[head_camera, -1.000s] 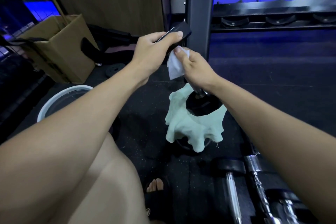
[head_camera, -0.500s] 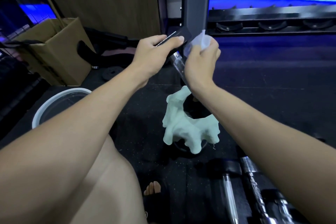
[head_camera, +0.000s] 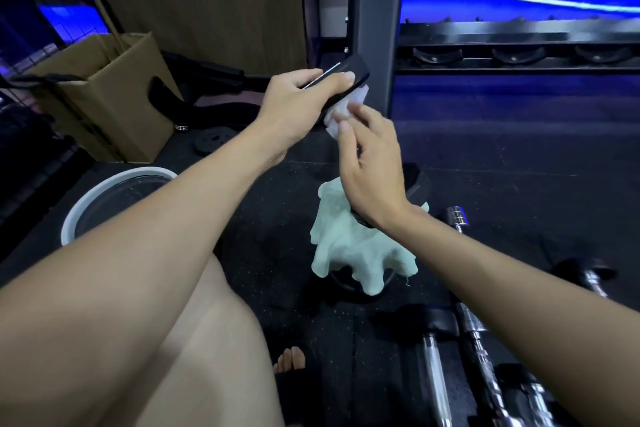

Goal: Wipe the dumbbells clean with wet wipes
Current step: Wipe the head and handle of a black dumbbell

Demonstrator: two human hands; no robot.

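A black dumbbell stands tilted on end, its upper head point(head_camera: 353, 71) gripped from above by my left hand point(head_camera: 298, 104). My right hand point(head_camera: 369, 156) pinches a crumpled white wet wipe point(head_camera: 341, 111) against the underside of that head, just right of my left hand. The handle is hidden behind my right hand. The lower head point(head_camera: 417, 184) rests on a pale green cloth point(head_camera: 353, 246) draped over a dark round object on the floor.
More dumbbells with chrome handles point(head_camera: 433, 374) lie on the black rubber floor at lower right. A white-rimmed bucket point(head_camera: 104, 191) stands at left, a cardboard box point(head_camera: 104, 94) behind it. A grey rack post point(head_camera: 375, 10) rises just behind the hands. My bare knee point(head_camera: 207, 340) fills the lower left.
My right hand moved the wipe from the handle up to the upper head, then down under it. The dumbbell's lower head now shows to the right of my wrist.
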